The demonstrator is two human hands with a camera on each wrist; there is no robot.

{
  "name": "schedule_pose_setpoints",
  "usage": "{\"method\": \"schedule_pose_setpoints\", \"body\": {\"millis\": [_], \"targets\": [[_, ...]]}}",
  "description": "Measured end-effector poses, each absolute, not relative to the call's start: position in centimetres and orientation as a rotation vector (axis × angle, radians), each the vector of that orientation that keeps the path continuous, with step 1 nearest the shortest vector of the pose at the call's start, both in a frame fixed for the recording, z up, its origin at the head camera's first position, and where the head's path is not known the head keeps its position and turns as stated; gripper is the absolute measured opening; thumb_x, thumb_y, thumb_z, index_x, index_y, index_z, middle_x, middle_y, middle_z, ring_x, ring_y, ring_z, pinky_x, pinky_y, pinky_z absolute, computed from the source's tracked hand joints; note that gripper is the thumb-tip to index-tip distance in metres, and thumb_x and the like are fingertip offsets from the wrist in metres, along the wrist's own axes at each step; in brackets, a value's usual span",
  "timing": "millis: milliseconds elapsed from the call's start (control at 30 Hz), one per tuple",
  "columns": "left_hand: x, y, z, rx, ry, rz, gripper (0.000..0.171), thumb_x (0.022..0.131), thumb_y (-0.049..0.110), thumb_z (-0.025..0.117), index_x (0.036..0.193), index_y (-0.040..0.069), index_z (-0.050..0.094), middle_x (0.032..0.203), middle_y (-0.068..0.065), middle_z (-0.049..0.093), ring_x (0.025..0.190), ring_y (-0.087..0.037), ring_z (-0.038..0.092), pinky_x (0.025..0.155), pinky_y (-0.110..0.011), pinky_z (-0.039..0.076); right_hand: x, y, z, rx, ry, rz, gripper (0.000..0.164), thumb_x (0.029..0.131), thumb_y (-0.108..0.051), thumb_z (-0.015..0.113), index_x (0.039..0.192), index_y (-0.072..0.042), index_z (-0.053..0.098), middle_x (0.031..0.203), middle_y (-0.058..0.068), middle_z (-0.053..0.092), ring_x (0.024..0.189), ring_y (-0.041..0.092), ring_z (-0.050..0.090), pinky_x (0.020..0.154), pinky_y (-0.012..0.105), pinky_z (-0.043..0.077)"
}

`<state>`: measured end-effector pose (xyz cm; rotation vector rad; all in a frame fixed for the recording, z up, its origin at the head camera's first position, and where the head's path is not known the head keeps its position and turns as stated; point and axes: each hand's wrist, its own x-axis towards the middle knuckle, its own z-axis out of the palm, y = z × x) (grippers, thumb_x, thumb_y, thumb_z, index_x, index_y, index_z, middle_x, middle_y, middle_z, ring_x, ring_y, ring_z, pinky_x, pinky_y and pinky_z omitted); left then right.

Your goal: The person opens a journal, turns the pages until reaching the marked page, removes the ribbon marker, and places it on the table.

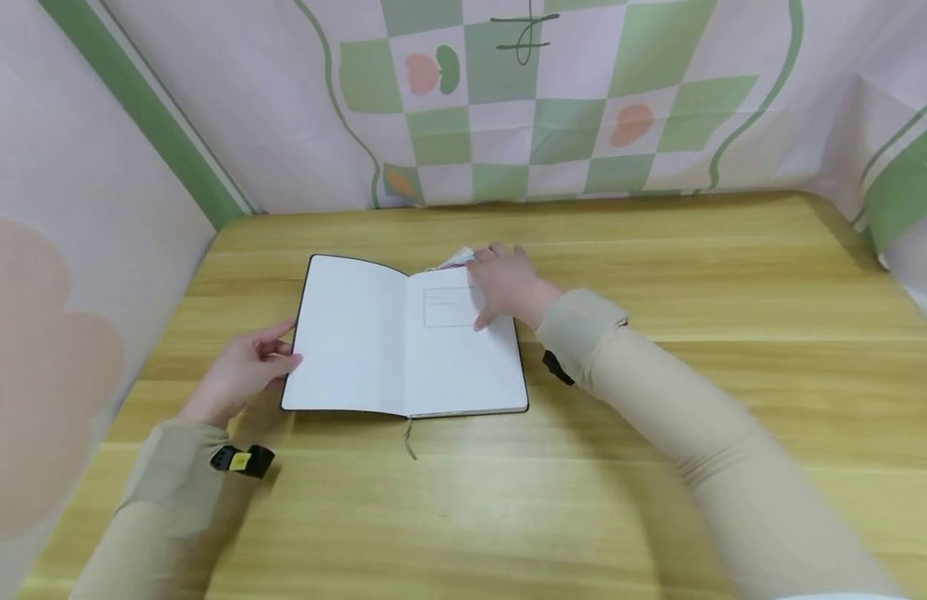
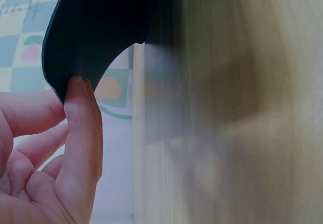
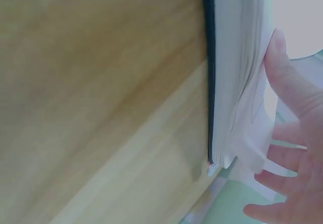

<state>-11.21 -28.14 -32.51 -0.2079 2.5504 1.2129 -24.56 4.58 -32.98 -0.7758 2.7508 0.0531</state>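
A notebook with a dark cover (image 2: pixel 101 32) lies open on the wooden table, showing a blank white left side and a right page (image 1: pixel 463 367) with a printed rectangle. My left hand (image 1: pixel 242 371) pinches the left edge of the raised front cover between thumb and finger. At the upper right corner of the notebook, my right hand (image 1: pixel 504 283) spreads its fingers over the page. Its thumb (image 3: pixel 282 67) touches the page edges in the right wrist view. A ribbon bookmark (image 1: pixel 409 439) hangs out at the bottom of the spine.
Behind the notebook's top edge lies a small whitish thing (image 1: pixel 461 257), partly hidden by the right hand. The wooden table (image 1: pixel 734 358) extends to both sides. A checkered cloth (image 1: pixel 501 108) hangs along the back, and pale fabric (image 1: pixel 58 275) borders the left.
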Motion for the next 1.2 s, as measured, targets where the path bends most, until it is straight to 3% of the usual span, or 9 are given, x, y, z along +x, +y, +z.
{"method": "schedule_pose_setpoints", "body": {"millis": [133,267,367,433,600,667,767,1067,1200], "targets": [[-11.2,-27.9,-32.5,-0.214,2.552,1.227,0.064,0.094,0.015,0.059,0.149,0.012,0.028,0.110,-0.011,0.052,0.086,-0.009,0.051,0.072,-0.022,0.052,-23.9,4.8,-33.0,-0.782,2.798,-0.003,0.096,0.070,-0.047,0.081,0.144,-0.004,0.036,0.152,0.018,0.028,0.137,0.038,0.028,0.107,0.056,0.030],[-11.2,-27.7,-32.4,-0.209,2.552,1.234,0.064,0.094,0.015,0.060,0.149,0.012,0.028,0.110,-0.011,0.052,0.086,-0.009,0.051,0.070,-0.022,0.052,-23.0,5.2,-33.1,-0.812,2.821,-0.142,0.089,0.073,-0.035,0.081,0.145,-0.009,0.036,0.148,0.022,0.033,0.123,0.037,0.047,0.089,0.047,0.048],[-11.1,-27.6,-32.2,-0.202,2.552,1.235,0.064,0.094,0.016,0.060,0.149,0.013,0.027,0.110,-0.011,0.052,0.087,-0.010,0.051,0.070,-0.022,0.051,-22.4,5.5,-33.2,-0.882,2.837,-0.230,0.083,0.076,-0.020,0.080,0.146,-0.012,0.036,0.142,0.023,0.040,0.109,0.037,0.057,0.073,0.042,0.052],[-11.1,-27.6,-32.2,-0.195,2.551,1.238,0.064,0.094,0.015,0.059,0.149,0.013,0.027,0.110,-0.012,0.052,0.087,-0.010,0.051,0.071,-0.022,0.051,-22.1,5.8,-33.3,-0.911,2.843,-0.302,0.076,0.080,-0.007,0.074,0.146,-0.013,0.036,0.141,0.023,0.041,0.109,0.037,0.056,0.068,0.039,0.051],[-11.0,-27.6,-32.1,-0.194,2.552,1.238,0.064,0.094,0.013,0.059,0.149,0.010,0.027,0.110,-0.013,0.052,0.087,-0.009,0.051,0.072,-0.022,0.052,-21.9,6.4,-33.6,-0.843,2.812,-0.594,0.065,0.083,0.010,0.056,0.144,-0.004,0.038,0.144,0.021,0.040,0.123,0.037,0.048,0.087,0.043,0.049],[-11.0,-27.6,-32.1,-0.198,2.549,1.240,0.063,0.094,0.013,0.059,0.149,0.009,0.027,0.110,-0.013,0.052,0.087,-0.009,0.051,0.072,-0.022,0.052,-21.7,6.5,-33.6,-0.779,2.766,-0.762,0.063,0.082,0.010,0.055,0.142,0.000,0.038,0.145,0.020,0.039,0.122,0.036,0.050,0.094,0.044,0.047],[-11.0,-27.7,-32.2,-0.198,2.544,1.246,0.063,0.094,0.013,0.059,0.149,0.009,0.027,0.111,-0.013,0.052,0.088,-0.009,0.051,0.073,-0.022,0.052,-21.5,6.8,-33.5,-0.680,2.677,-0.994,0.065,0.082,0.009,0.057,0.143,0.003,0.035,0.141,0.021,0.044,0.116,0.035,0.053,0.092,0.043,0.047],[-10.9,-28.3,-32.6,-0.174,2.496,1.321,0.064,0.094,0.012,0.059,0.149,0.008,0.026,0.101,-0.004,0.052,0.085,-0.003,0.050,0.073,-0.020,0.052,-20.0,6.3,-32.0,-0.288,2.120,-1.599,0.072,0.088,-0.001,0.054,0.151,-0.010,0.020,0.120,0.016,0.048,0.094,0.022,0.054,0.068,0.030,0.052],[-11.1,-28.7,-32.8,-0.168,2.449,1.379,0.065,0.095,0.013,0.058,0.150,0.010,0.023,0.098,0.000,0.049,0.084,-0.003,0.049,0.073,-0.022,0.051,-19.8,5.4,-31.4,-0.198,1.877,-1.799,0.069,0.090,-0.002,0.049,0.151,-0.012,0.019,0.120,0.014,0.045,0.092,0.018,0.053,0.071,0.030,0.052]]}}
